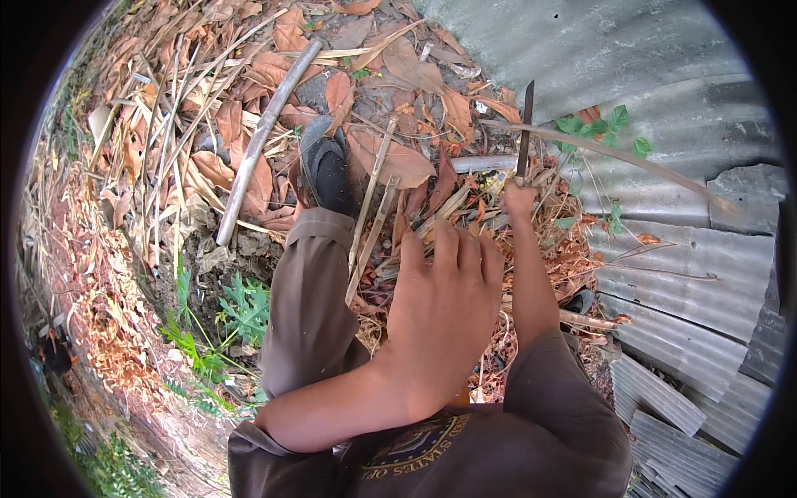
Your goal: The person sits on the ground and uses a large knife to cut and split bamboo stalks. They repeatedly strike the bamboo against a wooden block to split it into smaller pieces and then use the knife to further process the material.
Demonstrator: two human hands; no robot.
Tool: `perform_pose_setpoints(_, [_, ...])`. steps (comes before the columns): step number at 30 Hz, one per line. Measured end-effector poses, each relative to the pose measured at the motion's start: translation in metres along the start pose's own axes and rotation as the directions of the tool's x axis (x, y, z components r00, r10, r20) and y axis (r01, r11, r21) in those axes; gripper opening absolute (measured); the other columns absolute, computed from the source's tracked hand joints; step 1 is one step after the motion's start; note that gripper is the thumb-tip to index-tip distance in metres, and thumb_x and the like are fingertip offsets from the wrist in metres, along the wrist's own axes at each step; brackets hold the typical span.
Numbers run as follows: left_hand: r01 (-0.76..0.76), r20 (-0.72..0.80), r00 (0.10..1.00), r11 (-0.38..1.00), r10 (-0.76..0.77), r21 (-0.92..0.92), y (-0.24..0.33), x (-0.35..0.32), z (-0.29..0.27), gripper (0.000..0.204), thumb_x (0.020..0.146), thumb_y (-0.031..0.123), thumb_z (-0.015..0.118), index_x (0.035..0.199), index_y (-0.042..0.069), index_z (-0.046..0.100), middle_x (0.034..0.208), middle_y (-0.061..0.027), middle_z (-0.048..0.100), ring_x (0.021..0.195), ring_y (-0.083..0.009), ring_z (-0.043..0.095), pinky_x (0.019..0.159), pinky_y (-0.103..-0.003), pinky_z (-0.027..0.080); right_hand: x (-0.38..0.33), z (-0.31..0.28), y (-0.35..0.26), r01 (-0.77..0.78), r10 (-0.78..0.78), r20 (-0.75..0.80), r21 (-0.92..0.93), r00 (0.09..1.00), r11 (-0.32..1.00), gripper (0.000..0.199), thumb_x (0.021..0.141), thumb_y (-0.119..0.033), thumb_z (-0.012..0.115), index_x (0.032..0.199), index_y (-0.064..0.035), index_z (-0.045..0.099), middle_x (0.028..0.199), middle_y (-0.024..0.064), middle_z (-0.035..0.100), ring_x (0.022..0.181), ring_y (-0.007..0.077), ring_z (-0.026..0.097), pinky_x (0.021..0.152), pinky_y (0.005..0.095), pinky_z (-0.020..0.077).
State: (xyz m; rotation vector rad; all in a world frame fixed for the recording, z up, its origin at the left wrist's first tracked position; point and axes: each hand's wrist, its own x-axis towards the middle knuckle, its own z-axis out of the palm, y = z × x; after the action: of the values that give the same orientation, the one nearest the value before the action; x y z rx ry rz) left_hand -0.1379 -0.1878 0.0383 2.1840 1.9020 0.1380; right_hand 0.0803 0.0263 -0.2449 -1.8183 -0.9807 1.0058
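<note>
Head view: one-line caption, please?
Right hand raises a knife over dry leaves; left hand hovers near sticks.

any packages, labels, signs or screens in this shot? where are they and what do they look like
No packages, signs or screens in view.
Printed emblem: on the chest of the person's brown shirt, bottom centre; round, dark with yellowish lettering around the rim, partly hidden by the left forearm.
Small white scrap: among the dry leaves at top centre; too small to tell whether it is a label.

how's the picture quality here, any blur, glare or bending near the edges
Head view: soft daylight, no hard shadows; mild glare on the corrugated metal sheets; strong fisheye bending and a black rim at the edges; the near left hand is slightly soft, the right hand with its knife sharper.
</note>
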Motion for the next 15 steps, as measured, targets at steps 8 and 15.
perform_pose_setpoints(8, [-0.011,-0.129,0.992,1.0,0.011,0.001,-0.006,0.011,0.023,0.063,0.076,0.037,0.072,0.119,-0.003,0.052,0.104,-0.0163,0.061,0.103,-0.0282,0.057,0.083,-0.042,0.045,-0.015,-0.048,-0.04,0.167,-0.098,0.228,-0.305,0.969,0.938,0.019,0.077,-0.013,0.064,0.083,0.0042,0.059,0.06,0.0103,0.057,0.048,0.0215,0.054,0.048,0.0357,0.0447])
perform_pose_setpoints(15, [-0.253,-0.715,0.662,0.832,-0.224,-0.494,-0.017,0.066,0.003,0.082,0.077,0.048,0.074,0.127,-0.009,0.043,0.115,-0.0253,0.059,0.109,-0.0348,0.058,0.088,-0.045,0.047,-0.146,-0.117,-0.154,0.51,-0.197,0.501,-0.626,0.843,0.589,0.032,0.08,-0.027,0.067,0.091,0.0029,0.065,0.077,0.0226,0.066,0.077,0.0366,0.067,0.074,0.042,0.0505])
